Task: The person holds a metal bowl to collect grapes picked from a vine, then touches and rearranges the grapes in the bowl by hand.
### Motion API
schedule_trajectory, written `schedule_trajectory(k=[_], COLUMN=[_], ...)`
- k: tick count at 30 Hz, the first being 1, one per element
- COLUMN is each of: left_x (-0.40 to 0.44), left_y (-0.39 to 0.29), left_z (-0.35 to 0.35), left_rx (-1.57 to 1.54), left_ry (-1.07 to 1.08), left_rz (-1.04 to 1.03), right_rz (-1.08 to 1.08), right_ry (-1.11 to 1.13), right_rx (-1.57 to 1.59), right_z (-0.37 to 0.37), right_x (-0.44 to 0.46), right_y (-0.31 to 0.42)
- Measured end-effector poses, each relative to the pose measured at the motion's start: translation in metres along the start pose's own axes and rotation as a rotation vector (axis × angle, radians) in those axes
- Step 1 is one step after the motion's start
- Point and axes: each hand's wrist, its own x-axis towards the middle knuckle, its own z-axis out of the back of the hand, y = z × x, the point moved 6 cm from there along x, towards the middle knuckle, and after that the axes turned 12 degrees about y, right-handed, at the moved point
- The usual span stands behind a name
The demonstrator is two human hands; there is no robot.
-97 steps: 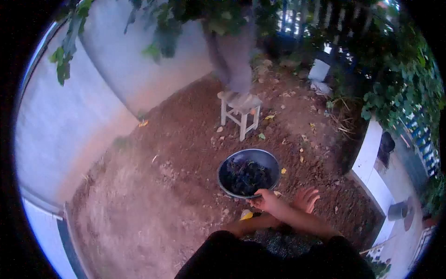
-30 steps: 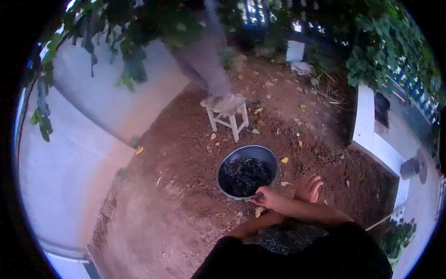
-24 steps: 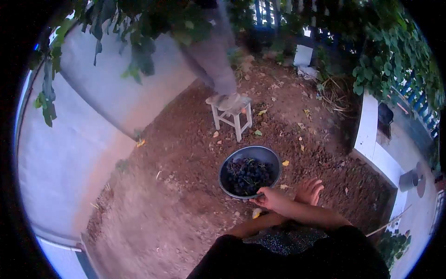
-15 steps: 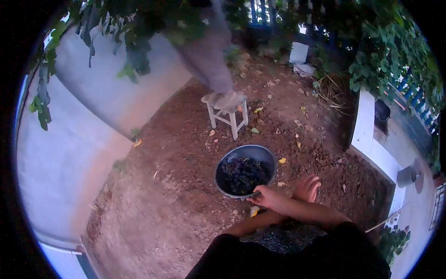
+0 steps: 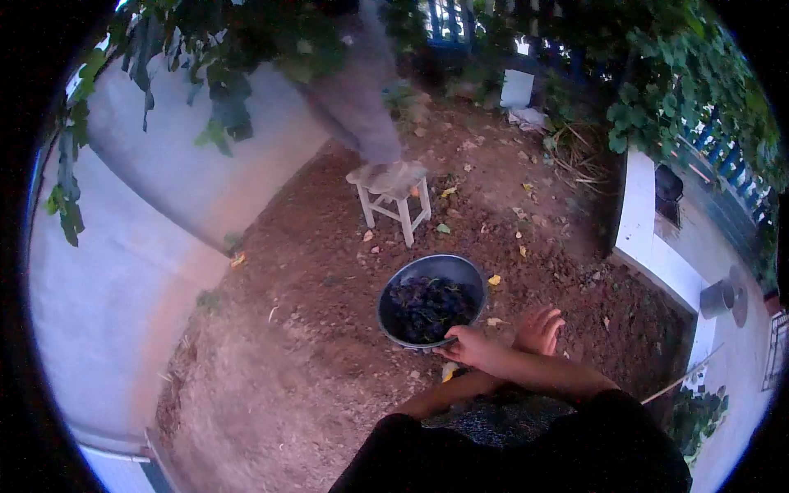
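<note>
Crossed forearms in black sleeves nearest, R over L. R grip [image 5: 467,345] closed on near rim of bowl [image 5: 457,268]; L grip [image 5: 538,330] just right of it, fingers loosely spread, nothing seen in it. Vs approx 3 s ago: R grip on same spot of rim, L grip a bit farther fwd; camera view has turned, so stool now further L in view. Grapes, blurry then, now read clearer.

Bowl: grey, round, ahead of wearer, over the brown soil; can't tell if base touches ground. Inside: dark grapes [image 5: 431,308] w/ thin greenish stems, heaped on bottom & near side, far inner wall bare. Yellow leaf [image 5: 493,280] on soil just R of bowl.

Beyond bowl: wooden stool [image 5: 405,223], pale legs, upright on soil. Another person's grey trouser leg [image 5: 366,115] comes down to its seat; upper part hidden by leaves.

Far R, past white ledge [image 5: 636,209]: grey bucket [image 5: 717,299], contents not visible; farther up, black item [image 5: 668,183], type unclear. Vines [image 5: 690,90] & blue fence [image 5: 448,20] at back.
</note>
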Motion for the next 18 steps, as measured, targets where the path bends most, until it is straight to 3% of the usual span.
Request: schedule_trajectory(k=[18], left_x=[0.002], left_y=[-0.002], left_z=[0.005], left_rx=[0.010], left_ry=[0.040], left_rz=[0.000], right_rz=[0.076], right_ry=[-0.062], right_rx=[-0.094], right_z=[-0.009], right_x=[-0.010], right_y=[-0.002])
